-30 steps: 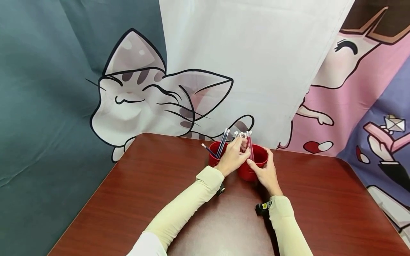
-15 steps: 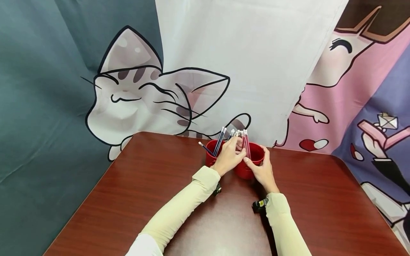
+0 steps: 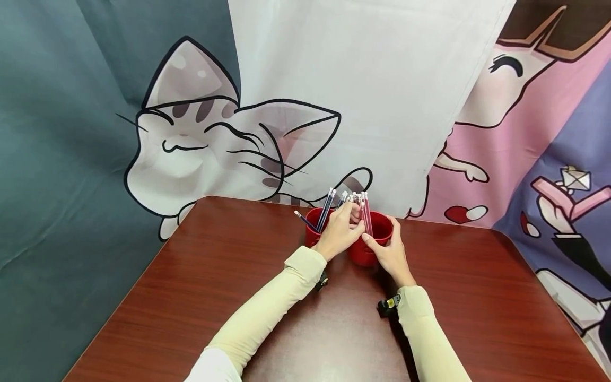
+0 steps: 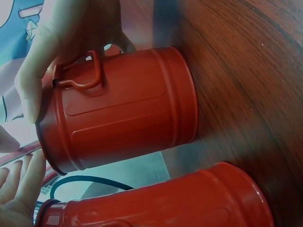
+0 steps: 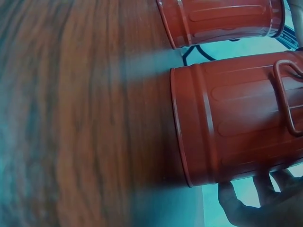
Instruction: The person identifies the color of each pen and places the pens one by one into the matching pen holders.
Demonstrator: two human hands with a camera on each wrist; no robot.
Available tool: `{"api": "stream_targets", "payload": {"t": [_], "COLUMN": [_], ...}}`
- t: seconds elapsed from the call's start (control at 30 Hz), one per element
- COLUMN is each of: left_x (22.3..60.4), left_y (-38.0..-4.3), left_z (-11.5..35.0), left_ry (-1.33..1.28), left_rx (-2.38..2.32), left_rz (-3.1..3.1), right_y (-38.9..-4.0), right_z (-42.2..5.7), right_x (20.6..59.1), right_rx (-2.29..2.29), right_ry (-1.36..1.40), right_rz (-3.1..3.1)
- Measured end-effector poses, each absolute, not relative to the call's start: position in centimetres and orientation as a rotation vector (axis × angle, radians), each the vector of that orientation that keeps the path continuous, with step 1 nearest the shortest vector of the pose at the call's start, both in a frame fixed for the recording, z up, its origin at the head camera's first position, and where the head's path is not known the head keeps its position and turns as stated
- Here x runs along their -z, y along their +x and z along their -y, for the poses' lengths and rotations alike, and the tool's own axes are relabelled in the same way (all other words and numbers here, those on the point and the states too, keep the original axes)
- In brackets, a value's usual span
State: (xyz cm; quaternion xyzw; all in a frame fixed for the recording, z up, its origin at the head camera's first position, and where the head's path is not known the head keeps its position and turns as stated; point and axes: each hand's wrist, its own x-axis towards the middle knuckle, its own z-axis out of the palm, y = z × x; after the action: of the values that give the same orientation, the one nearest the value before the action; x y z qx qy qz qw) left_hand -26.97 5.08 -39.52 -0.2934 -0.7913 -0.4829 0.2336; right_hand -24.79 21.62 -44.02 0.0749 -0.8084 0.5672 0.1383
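Observation:
Two small red metal buckets with wire handles stand side by side on the table. My right hand (image 3: 392, 255) grips the right bucket (image 3: 363, 257), thumb on the near rim and fingers round its far side; the right wrist view shows fingers (image 5: 233, 203) against its wall. Above the gap between the buckets, my left hand (image 3: 337, 234) holds red pencils (image 3: 366, 216) that lean over the right bucket's mouth. How many it holds is hidden. Dark blue pencils (image 3: 325, 210) with white eraser ends stand in the left bucket (image 3: 312, 237), one tilted far left.
Both buckets are towards the back edge of the brown wooden table (image 3: 229, 254). Behind it hangs a printed cartoon cloth (image 3: 396, 106). A small black camera (image 3: 387, 306) is strapped at the right wrist.
The head view has shifted slightly, so everything sits a little further left. One red pencil in the left hand now stands lower than those beside it. The right hand keeps its grip on the bucket.

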Motion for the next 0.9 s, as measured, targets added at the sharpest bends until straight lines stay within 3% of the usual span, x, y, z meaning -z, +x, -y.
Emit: {"api": "stream_targets", "payload": {"t": [0.2,0.5,0.9], "left_x": [39.6,39.8,40.4], "left_y": [-26.5,-24.8,-20.4], "left_z": [-5.0,-3.4,5.9], "left_ry": [-0.798,-0.825,-0.936], "left_rx": [1.334,1.409,1.339], "left_rz": [2.194,2.091,2.479], "right_y": [-25.7,-24.3,-20.3], "right_z": [-22.7,-24.6,-32.0], "right_x": [45.3,44.5,43.3], "right_rx": [-1.691,-1.681,-1.073], "right_ry": [0.267,0.251,0.311], "right_rz": [2.331,2.467,2.637]}}
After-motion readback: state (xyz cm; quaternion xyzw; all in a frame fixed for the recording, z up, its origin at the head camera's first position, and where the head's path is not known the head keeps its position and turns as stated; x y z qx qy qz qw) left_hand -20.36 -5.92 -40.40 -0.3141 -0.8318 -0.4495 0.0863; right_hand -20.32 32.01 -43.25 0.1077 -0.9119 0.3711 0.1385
